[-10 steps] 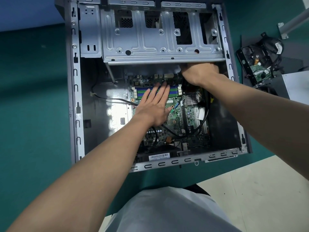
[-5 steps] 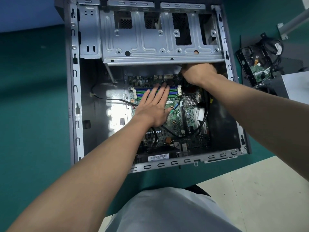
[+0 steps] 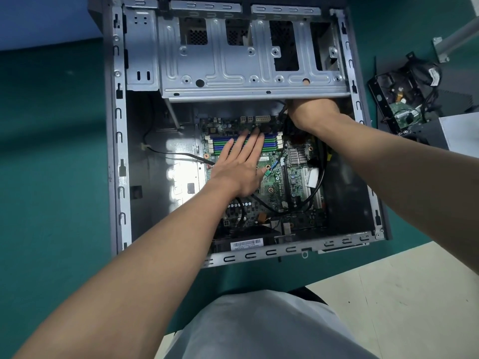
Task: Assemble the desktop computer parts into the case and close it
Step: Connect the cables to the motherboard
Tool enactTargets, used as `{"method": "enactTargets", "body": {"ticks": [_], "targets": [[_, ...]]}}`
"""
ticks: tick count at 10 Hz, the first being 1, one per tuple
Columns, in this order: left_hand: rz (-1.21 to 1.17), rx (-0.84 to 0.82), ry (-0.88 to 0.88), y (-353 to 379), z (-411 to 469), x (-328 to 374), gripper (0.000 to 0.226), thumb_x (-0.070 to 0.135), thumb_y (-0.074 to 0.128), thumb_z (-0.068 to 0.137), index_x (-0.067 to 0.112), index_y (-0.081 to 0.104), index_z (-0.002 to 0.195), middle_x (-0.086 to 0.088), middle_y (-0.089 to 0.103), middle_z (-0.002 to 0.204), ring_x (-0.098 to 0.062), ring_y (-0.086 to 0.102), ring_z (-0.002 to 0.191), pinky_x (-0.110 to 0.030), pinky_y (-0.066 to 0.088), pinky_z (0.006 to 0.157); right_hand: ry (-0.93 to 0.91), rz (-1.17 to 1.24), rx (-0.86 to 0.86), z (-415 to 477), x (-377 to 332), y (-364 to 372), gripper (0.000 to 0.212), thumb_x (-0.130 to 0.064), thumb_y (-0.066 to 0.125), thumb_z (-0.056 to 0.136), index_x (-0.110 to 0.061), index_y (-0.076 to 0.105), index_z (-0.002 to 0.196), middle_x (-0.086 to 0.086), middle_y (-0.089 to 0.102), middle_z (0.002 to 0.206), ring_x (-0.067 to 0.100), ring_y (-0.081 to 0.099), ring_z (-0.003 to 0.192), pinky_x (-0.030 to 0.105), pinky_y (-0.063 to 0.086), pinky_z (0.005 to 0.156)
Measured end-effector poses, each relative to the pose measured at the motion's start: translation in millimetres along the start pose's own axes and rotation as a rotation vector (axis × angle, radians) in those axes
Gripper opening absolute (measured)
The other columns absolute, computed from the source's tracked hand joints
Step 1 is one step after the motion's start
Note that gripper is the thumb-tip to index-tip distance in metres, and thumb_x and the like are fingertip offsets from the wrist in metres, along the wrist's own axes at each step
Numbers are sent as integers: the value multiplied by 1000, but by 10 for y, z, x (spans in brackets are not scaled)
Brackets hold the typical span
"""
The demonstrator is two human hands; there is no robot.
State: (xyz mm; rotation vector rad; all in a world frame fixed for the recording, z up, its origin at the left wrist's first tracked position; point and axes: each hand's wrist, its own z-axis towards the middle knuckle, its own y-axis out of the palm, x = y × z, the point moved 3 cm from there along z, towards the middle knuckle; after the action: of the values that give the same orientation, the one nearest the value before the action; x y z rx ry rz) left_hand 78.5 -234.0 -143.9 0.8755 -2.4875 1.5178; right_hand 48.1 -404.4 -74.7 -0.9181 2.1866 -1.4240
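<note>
Green matting covers the tabletop (image 3: pixel 51 151), and the open case (image 3: pixel 118 177) lies on it on its side, with the motherboard (image 3: pixel 285 182) already sitting on its floor below the steel drive cage (image 3: pixel 233 73). Over the last second almost nothing has shifted. The left hand (image 3: pixel 241 164) stays spread flat on the board, fingers straight, their tips over the blue and green memory slots (image 3: pixel 272 143), gripping nothing. The right hand (image 3: pixel 313 114) remains pushed in at the board's far right corner, under the cage's lower edge. Its knuckles and wrist show, but the fingers are hidden by the cage, so I cannot tell whether they hold anything. A black cable (image 3: pixel 318 187) loops across the board's right half and runs up toward that corner. Such stillness reads as one sustained effort rather than a new step: probably the left hand is bracing the board while the right works a plug or a cable end out of sight. The task looks well short of its end, since the case's open side has no panel on it, and a loose drive assembly (image 3: pixel 399 99) with tangled wires lies outside it, well apart on the right.
</note>
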Motion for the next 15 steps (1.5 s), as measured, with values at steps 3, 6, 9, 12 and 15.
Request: {"method": "enactTargets", "body": {"ticks": [3, 6, 9, 12, 15], "targets": [[3, 2, -4, -12, -11, 9, 68, 48, 15, 103, 23, -31, 147, 9, -36, 152, -11, -34, 139, -36, -22, 114, 2, 1, -82, -51, -20, -33, 40, -35, 31, 97, -20, 50, 129, 15, 52, 134, 42, 49, 119, 52, 42, 95], [2, 9, -12, -17, -24, 18, 67, 48, 15, 103, 23, -30, 146, 9, -36, 153, -11, -34, 139, -35, -23, 113, -105, 4, -129, 36, -9, 3, 29, -24, 38, 99, -17, 52, 124, 16, 52, 130, 40, 51, 116, 49, 43, 99], [15, 8, -25, 6, -9, 23, 66, 48, 14, 103, 23, -31, 146, 9, -36, 152, -11, -34, 139, -37, -21, 114, -111, -29, -143, 17, -97, -20, 24, -18, 35, 97, -16, 36, 73, 20, 56, 119, 39, 54, 108, 46, 45, 94], [13, -66, -39, -35, -10, 41, 67, 48, 15, 104, 24, -32, 145, 8, -38, 150, -12, -35, 138, -37, -22, 113, -27, -42, -126, -97, -163, -21, 28, -18, 37, 96, -10, 60, 111, 16, 59, 121, 37, 57, 108, 44, 47, 88], [44, -123, -93, -150, -64, 125, 66, 44, 18, 105, 23, -28, 148, 6, -31, 155, -14, -27, 143, -36, -17, 114, -104, 256, 376, -1010, -145, 12, 15, -11, 55, 91, -9, 59, 105, 3, 58, 74, 24, 59, 69, 28, 39, 58]]}}
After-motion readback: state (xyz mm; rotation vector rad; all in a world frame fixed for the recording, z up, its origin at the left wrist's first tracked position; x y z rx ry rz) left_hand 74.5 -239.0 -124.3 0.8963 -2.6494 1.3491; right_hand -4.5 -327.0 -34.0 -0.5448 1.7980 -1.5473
